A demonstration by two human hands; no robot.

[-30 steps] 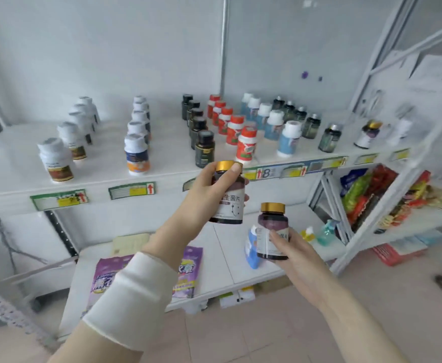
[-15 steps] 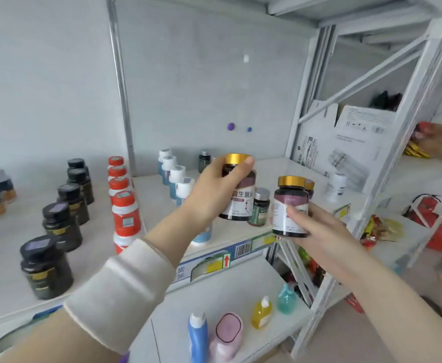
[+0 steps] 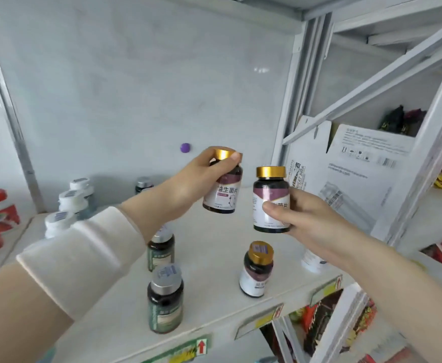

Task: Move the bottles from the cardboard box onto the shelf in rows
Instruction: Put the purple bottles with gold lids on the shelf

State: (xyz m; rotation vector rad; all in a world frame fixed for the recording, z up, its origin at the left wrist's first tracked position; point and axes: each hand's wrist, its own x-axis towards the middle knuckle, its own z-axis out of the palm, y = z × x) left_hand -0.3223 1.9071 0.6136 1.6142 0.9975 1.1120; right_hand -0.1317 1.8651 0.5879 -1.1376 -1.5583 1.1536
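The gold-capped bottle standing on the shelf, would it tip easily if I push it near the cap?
Probably yes: the gold-capped bottle is taller than wide, so a high push likely tips it. Its smooth round body may roll once down. It looks rigid, not floppy.

Just one camera watches, and it sits on the person's head. It looks forward and a bit down, very near the white shelf [image 3: 209, 271]. The left arm [image 3: 83, 260] and right arm [image 3: 387, 286] show at the bottom corners. Its wide lens makes the side post [image 3: 424, 166] lean.
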